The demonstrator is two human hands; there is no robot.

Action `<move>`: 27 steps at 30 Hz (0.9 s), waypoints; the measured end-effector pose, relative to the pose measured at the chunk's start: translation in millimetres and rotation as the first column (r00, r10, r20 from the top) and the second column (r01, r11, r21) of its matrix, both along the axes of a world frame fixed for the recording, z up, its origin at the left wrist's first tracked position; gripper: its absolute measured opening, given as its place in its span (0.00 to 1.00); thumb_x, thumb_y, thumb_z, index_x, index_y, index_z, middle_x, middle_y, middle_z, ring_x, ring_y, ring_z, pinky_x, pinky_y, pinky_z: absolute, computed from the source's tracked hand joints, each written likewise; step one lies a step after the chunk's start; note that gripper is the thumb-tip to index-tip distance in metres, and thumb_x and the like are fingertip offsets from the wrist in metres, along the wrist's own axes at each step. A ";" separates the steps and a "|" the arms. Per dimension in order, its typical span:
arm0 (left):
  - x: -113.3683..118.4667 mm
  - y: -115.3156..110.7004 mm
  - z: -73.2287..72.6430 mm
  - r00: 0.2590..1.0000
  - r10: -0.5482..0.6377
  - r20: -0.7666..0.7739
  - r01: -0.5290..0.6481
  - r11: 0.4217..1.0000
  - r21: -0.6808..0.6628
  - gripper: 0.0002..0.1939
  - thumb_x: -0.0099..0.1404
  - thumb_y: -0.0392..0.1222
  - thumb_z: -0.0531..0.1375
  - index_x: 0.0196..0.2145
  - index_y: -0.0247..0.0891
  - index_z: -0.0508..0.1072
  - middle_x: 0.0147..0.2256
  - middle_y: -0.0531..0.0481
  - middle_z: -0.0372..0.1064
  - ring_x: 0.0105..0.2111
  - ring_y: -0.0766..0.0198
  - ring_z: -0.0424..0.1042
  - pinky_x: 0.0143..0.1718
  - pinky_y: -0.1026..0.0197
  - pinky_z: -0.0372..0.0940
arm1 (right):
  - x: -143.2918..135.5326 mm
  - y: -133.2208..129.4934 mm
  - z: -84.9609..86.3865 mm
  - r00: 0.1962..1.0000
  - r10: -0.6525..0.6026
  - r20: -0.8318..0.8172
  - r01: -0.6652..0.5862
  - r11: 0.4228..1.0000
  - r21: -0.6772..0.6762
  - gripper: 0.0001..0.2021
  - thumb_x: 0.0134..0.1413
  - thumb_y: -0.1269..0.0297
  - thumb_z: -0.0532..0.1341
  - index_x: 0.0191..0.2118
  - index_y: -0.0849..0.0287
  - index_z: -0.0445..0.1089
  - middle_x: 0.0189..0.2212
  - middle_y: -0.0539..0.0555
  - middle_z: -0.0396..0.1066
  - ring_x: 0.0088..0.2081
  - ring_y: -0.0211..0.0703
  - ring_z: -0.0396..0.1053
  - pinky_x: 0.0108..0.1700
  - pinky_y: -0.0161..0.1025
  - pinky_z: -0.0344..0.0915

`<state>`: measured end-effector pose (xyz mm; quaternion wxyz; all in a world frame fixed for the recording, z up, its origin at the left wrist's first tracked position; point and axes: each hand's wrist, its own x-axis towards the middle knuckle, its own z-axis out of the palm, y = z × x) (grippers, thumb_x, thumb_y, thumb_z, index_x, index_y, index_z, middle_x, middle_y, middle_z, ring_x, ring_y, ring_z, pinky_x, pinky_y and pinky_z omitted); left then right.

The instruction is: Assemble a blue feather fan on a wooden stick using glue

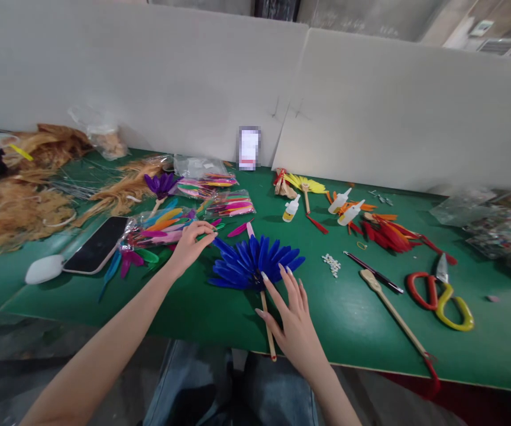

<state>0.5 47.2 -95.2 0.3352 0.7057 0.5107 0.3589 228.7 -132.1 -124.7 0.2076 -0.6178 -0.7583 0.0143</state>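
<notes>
A fan of bright blue feathers [238, 266] on a pale wooden handle [269, 331] lies on the green table in front of me. My right hand [291, 307] rests over its lower right side, fingers spread, with fingertips on the feather bases and the thumb beside the handle. At the fan's upper left edge, my left hand [194, 244] is pinched, thumb and index fingertips together at the tip of a blue feather. Loose multicoloured feathers [162, 228] in clear plastic lie just beyond the left hand.
Left are a black phone [98, 245], a white case [44, 269] and tan fibres [20, 204]. Behind stand a lit phone [249, 148] and glue bottles [291, 209]. Right lie white beads [331, 265], a pen [373, 272], a wooden stick [393, 313], shears [439, 296] and red feathers [386, 232].
</notes>
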 end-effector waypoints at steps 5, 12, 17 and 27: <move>10.3 -7.8 1.3 0.995 -0.082 -0.061 0.081 0.997 -0.011 0.10 0.61 0.47 0.57 0.27 0.41 0.73 0.42 0.48 0.67 0.47 0.53 0.64 0.49 0.48 0.58 | 0.3 -0.3 -0.4 1.000 0.000 -0.013 0.000 1.000 0.006 0.29 0.63 0.57 0.51 0.66 0.52 0.44 0.68 0.57 0.32 0.67 0.56 0.35 0.62 0.61 0.49; 14.6 -13.7 1.4 0.990 -0.078 -0.116 0.078 0.997 -0.001 0.10 0.61 0.46 0.57 0.26 0.40 0.72 0.41 0.48 0.67 0.47 0.54 0.63 0.55 0.46 0.51 | 0.1 -0.7 1.6 1.000 0.001 -0.013 -0.001 1.000 0.007 0.29 0.63 0.57 0.51 0.66 0.51 0.43 0.68 0.56 0.33 0.67 0.56 0.35 0.62 0.61 0.49; 14.1 -12.7 -0.6 0.988 -0.090 -0.126 0.091 0.996 -0.003 0.11 0.61 0.48 0.57 0.26 0.40 0.72 0.41 0.48 0.67 0.47 0.53 0.63 0.55 0.45 0.50 | 1.2 -1.2 3.3 1.000 0.028 -0.014 -0.028 0.999 -0.020 0.31 0.61 0.53 0.53 0.66 0.51 0.43 0.68 0.57 0.32 0.67 0.58 0.34 0.62 0.62 0.48; 16.5 -11.8 -3.2 0.983 -0.106 -0.149 0.111 0.993 0.032 0.11 0.62 0.48 0.57 0.27 0.41 0.72 0.40 0.48 0.67 0.46 0.54 0.63 0.53 0.47 0.52 | -0.4 -0.3 3.9 1.000 0.013 -0.025 -0.013 0.999 -0.029 0.30 0.62 0.53 0.51 0.66 0.52 0.44 0.68 0.57 0.33 0.67 0.56 0.33 0.62 0.62 0.47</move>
